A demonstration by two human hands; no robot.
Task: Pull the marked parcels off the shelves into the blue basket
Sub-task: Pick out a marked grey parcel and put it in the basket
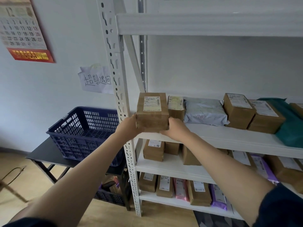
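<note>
1. Nearest cam: both forearms reach up and fwd from dark sleeves at the bottom corners, converging on one brown parcel (152, 112).
2. Grip: left hand (127, 126) cups the parcel's near-left lower corner, right hand (173, 128) cups its near-right lower corner. Fingers go under and round the box, so fingertips hidden. Both hands hold the same parcel, pressed in from either side.
3. Parcel pos: at the left end of the middle shelf (229, 138), near edge sticking out past the shelf lip, white shipping label facing up. Whether the far end rests on the shelf board, can't tell. Can't read any mark on it.
4. Key relation: long axis runs near-to-far, in line w/ the arms, so a straight pull toward cam looks like what frees it. Blue basket (82, 128) sits left of and lower than the parcel, on a black table (49, 154), past the rack's white upright (119, 95). Left hand is the nearer one to the basket; judged next move is out, then swing left round the upright and down.
5. Neighbours: small brown box (176, 107) just right of the parcel, then a grey poly bag (205, 112), more brown boxes further right. Lower shelves also stocked.
6. Far left wall: handwritten note (96, 81), calendar (23, 28).
</note>
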